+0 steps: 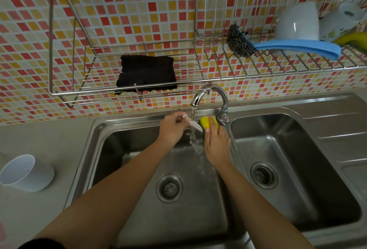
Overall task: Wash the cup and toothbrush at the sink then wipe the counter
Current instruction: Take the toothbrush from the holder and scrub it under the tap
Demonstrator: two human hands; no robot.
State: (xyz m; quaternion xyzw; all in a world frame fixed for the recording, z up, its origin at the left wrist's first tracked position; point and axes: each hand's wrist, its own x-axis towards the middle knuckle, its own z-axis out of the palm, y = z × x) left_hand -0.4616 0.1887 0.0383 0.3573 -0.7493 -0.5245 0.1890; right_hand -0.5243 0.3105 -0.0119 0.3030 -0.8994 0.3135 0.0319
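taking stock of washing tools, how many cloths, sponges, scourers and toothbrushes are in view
cloths: 2, black cloth, blue cloth
sponges: 1, sponge in the right hand
steel scourers: 1, scourer on the rack
toothbrushes: 1, toothbrush in the left hand
total: 5; yellow item at right edge unclear

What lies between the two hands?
Head view: the tap's water stream and the white toothbrush, which the left hand holds; the right hand grips a sponge.

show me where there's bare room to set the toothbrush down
Bare: the counter between the white cup and the left basin rim, the right basin, and the drainboard beyond it. Crowded: under the tap, where left hand holds the toothbrush and right hand the sponge.
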